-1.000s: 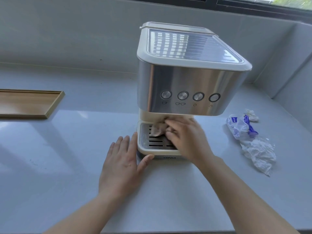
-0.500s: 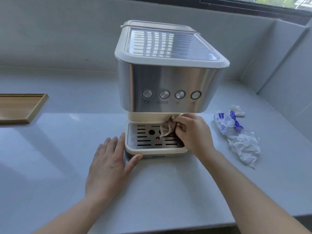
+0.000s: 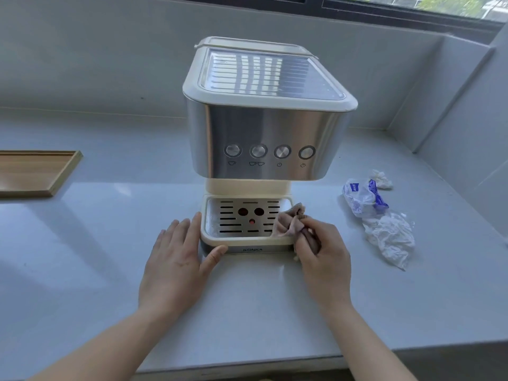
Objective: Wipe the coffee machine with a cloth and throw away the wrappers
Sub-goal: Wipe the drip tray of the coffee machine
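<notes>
A steel and cream coffee machine (image 3: 264, 144) stands in the middle of the grey counter, its slotted drip tray (image 3: 242, 220) at the front. My right hand (image 3: 323, 250) is shut on a crumpled brownish cloth (image 3: 288, 221) at the tray's right front corner. My left hand (image 3: 178, 257) lies flat on the counter, fingers apart, thumb and fingers against the base's left front corner. To the right of the machine lie crumpled wrappers: a clear and blue one (image 3: 362, 198), a white plastic one (image 3: 390, 239) and a small white scrap (image 3: 380, 179).
A shallow wooden tray (image 3: 41, 171) sits at the far left of the counter (image 3: 82, 257). A grey wall runs behind the machine and turns forward at the right corner. A window frame runs along the top. The counter's front edge is near my forearms.
My right hand has pulled the cloth out from under the machine's head, across the drip tray to its right front corner. The left hand has kept its place at the base.
</notes>
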The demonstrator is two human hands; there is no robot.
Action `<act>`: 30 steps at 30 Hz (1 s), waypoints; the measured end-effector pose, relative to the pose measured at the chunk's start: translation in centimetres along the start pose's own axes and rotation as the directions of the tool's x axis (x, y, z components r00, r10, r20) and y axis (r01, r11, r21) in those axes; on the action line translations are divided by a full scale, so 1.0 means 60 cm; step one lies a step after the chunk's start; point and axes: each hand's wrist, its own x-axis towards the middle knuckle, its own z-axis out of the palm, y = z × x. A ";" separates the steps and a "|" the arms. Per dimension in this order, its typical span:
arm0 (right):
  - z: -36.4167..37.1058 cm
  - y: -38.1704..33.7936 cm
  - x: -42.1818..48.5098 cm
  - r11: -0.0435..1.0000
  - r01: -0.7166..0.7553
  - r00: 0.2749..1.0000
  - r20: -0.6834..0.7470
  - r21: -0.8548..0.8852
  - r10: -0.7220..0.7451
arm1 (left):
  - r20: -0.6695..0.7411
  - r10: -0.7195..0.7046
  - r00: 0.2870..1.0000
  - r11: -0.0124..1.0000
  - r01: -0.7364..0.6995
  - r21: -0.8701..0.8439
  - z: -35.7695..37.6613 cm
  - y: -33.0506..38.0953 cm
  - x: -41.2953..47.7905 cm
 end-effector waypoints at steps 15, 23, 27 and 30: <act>0.070 -0.072 -0.098 0.803 0.428 0.887 0.363 -0.414 -0.286 | 0.003 -0.010 1.000 0.987 0.011 -0.159 -0.003 -0.004 0.004; -0.010 -0.058 -0.130 0.901 0.227 0.965 0.212 -0.370 -0.157 | -0.084 -0.032 0.996 0.883 -0.011 -0.468 -0.039 -0.003 -0.024; 0.028 -0.068 -0.144 0.905 0.177 0.975 0.193 -0.387 -0.108 | -0.079 0.234 0.969 0.856 -0.244 -0.456 -0.060 -0.003 -0.066; 0.078 -0.098 -0.137 0.894 0.266 0.946 0.277 -0.359 -0.170 | -0.010 0.388 0.922 0.862 -0.367 -0.350 -0.052 -0.027 -0.086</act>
